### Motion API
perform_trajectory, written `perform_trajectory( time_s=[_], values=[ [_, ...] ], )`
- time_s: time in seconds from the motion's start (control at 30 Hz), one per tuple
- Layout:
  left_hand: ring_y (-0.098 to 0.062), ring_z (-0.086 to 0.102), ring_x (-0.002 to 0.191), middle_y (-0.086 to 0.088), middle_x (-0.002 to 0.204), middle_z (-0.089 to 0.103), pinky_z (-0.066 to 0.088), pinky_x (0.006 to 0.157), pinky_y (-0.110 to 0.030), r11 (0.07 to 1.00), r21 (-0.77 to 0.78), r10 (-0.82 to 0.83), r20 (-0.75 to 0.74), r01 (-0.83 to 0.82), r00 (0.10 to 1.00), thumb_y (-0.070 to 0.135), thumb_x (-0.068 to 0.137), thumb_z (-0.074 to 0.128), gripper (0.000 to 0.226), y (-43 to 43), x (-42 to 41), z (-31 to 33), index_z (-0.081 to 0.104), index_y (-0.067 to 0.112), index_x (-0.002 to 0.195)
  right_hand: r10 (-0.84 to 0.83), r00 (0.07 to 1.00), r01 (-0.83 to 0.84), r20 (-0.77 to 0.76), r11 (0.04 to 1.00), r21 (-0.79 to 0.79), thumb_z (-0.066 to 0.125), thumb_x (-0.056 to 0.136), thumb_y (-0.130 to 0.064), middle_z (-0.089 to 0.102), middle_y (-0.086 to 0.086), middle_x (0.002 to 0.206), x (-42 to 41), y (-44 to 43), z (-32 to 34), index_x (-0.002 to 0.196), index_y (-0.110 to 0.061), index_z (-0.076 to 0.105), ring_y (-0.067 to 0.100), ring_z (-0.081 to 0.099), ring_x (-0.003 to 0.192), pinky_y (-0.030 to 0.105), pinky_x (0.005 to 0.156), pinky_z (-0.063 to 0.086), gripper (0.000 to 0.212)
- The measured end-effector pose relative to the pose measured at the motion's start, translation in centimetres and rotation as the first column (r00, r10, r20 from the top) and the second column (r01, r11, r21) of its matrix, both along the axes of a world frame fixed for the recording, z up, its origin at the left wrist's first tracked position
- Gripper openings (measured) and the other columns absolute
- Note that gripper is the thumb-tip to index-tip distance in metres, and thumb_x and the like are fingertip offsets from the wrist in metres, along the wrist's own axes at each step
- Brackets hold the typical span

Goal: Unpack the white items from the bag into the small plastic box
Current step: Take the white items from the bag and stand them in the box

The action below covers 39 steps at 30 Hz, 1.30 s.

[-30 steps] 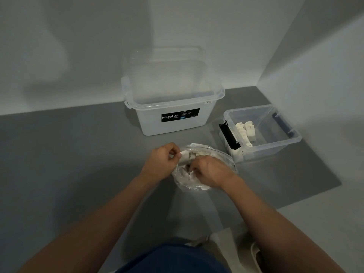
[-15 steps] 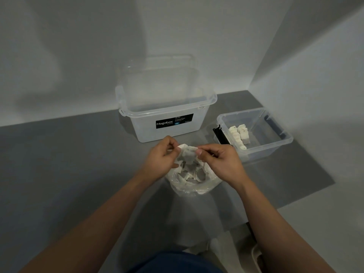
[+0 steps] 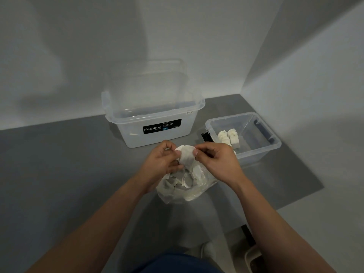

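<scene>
Right of the large translucent plastic tub (image 3: 153, 123), the small clear plastic box (image 3: 258, 153) holds a few white pieces (image 3: 229, 137). Over the near crumpled clear plastic bag (image 3: 177, 194), the left hand (image 3: 159, 164) and right hand (image 3: 218, 160) have just lifted a flat white packet (image 3: 186, 156) clear. Each pinches an edge, so it looks ready for the box, but the bag's remaining contents are hard to count.

Single view, worn on my head.
It looks forward and down, close over my left hand (image 3: 163, 161) and right hand (image 3: 217, 163) at centre; the wall corner (image 3: 256, 56) lies at 1 o'clock.
</scene>
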<state>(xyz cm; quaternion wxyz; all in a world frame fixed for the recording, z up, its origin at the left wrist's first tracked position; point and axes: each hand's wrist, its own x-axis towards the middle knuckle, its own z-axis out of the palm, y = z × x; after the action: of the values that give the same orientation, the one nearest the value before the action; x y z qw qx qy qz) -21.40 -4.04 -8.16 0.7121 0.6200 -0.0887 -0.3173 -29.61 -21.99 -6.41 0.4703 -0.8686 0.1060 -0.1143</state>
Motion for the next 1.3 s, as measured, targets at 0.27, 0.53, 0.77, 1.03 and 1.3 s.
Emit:
perform_trajectory(
  time_s=[0.27,0.53,0.77,1.03,1.3],
  values=[
    [-0.028,0.071,0.092,-0.014,0.094,0.07,0.059,0.083,-0.042,0.999,0.023,-0.031,0.164,0.028,0.986,0.011,0.096,0.06,0.007,-4.9,0.5,1.6,0.055,0.009,0.093,0.097,0.994,-0.079,0.043,0.951,-0.299,0.076,0.089,-0.026,0.074,-0.015,0.088,0.3,-6.0,4.7,0.097,-0.025,0.08,0.001,0.069,0.079,0.022,0.076,0.055,0.009],
    [-0.018,0.07,0.082,0.001,0.092,0.07,0.061,0.075,-0.046,0.956,0.254,0.001,0.505,-0.149,0.863,0.025,0.092,0.067,0.009,-9.7,1.3,4.3,0.061,0.025,0.085,-0.096,0.995,0.089,0.006,0.887,-0.453,0.074,0.09,-0.023,0.077,-0.008,0.089,2.6,-18.6,7.0,0.097,-0.021,0.079,0.006,0.07,0.08,0.016,0.079,0.052,0.009],
    [-0.012,0.069,0.074,0.009,0.082,0.069,0.06,0.076,-0.047,0.916,0.295,0.054,0.58,-0.271,0.813,0.027,0.087,0.073,0.008,-11.8,1.6,4.7,0.067,0.03,0.082,0.064,0.892,-0.316,-0.446,0.795,-0.518,0.072,0.089,-0.016,0.075,-0.001,0.099,7.4,-22.9,0.5,0.097,-0.018,0.078,0.012,0.067,0.089,0.026,0.083,0.053,0.01],
    [-0.013,0.071,0.072,0.004,0.085,0.071,0.062,0.072,-0.044,0.88,0.344,0.108,0.527,-0.328,0.843,0.023,0.087,0.073,0.006,-12.8,1.5,3.6,0.068,0.025,0.087,0.052,0.787,-0.5,-0.614,0.638,-0.586,0.062,0.093,-0.016,0.075,0.005,0.101,9.8,-24.2,-5.0,0.101,-0.017,0.077,0.024,0.069,0.092,0.037,0.089,0.057,0.018],
    [-0.02,0.071,0.076,-0.001,0.084,0.071,0.061,0.072,-0.046,0.887,0.342,0.113,0.493,-0.312,0.863,0.022,0.086,0.075,0.006,-14.5,1.1,2.5,0.07,0.024,0.085,0.011,0.794,-0.479,-0.608,0.627,-0.615,0.06,0.097,-0.02,0.07,0.006,0.115,10.2,-24.3,-5.2,0.121,-0.021,0.068,0.025,0.066,0.098,0.035,0.086,0.055,0.025]
  ],
)
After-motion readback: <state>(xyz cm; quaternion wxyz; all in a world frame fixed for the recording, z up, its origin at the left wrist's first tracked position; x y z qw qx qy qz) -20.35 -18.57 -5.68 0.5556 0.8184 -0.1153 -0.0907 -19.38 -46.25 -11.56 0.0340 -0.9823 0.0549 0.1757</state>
